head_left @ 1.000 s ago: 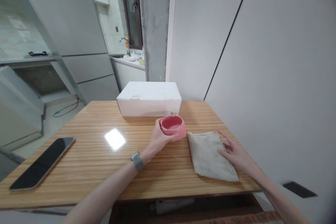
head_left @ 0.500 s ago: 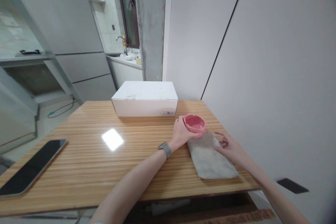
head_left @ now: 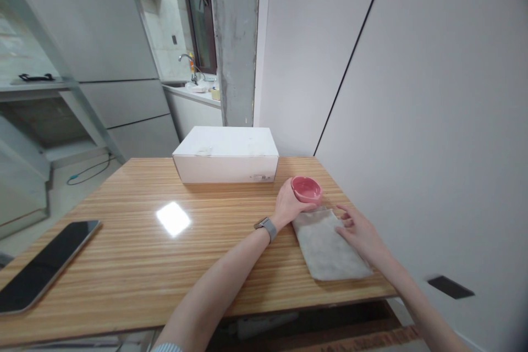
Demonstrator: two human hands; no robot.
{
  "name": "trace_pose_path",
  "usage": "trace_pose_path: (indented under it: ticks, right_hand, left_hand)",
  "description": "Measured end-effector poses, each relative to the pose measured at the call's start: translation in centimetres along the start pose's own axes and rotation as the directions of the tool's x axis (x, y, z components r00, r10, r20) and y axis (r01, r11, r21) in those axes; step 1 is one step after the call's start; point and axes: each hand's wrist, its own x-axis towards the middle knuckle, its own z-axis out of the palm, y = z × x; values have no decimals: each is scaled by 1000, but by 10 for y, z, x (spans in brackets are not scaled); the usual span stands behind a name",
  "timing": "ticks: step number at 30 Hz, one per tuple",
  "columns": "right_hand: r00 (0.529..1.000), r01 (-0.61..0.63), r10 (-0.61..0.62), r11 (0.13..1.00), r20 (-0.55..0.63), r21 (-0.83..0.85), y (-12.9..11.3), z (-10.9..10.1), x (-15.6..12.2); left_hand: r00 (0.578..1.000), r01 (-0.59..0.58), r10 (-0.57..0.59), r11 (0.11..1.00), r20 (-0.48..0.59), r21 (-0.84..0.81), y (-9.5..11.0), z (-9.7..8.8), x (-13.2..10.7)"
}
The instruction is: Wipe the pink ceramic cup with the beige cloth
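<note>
A round pink ashtray with a notched rim sits at the far end of a folded grey cloth. My left hand, with a watch at the wrist, is closed on the ashtray's left and near side, thumb along the front. I cannot tell whether the ashtray touches the table. Over the right edge of the cloth, my right hand has its fingers apart and loosely bent, holding nothing. Its fingertips are near or against the cloth.
A white box stands at the back of the wooden table. On the left lies a black phone. A pale wall rises along the right side. Below the front edge is an open compartment.
The ashtray has moved slightly away from me in my left hand and looks more level. My right hand remains beside the cloth. The view has shifted a little.
</note>
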Motion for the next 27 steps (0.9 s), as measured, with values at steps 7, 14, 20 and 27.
trace_pose_path:
  ticks: [7,14,20,27]
  right_hand:
    - [956,274,-259,956,-135,105,-94,22,-37]
    - [952,287,-294,954,80,84,-155,85,-69]
    - [938,340,-324,928,122,-150,-173,115,-79]
    - [924,382,-362,883,121,-272,-174,119,-85]
  left_hand:
    - [974,-125,109,990,197,70,13,-54,-24]
    - [977,7,-103,888,185,459,18,-152,-97]
    - [971,127,-240,500,-4,857,9,-190,-150]
    - [968,132,-251,485,-6,865,-2,-185,-168]
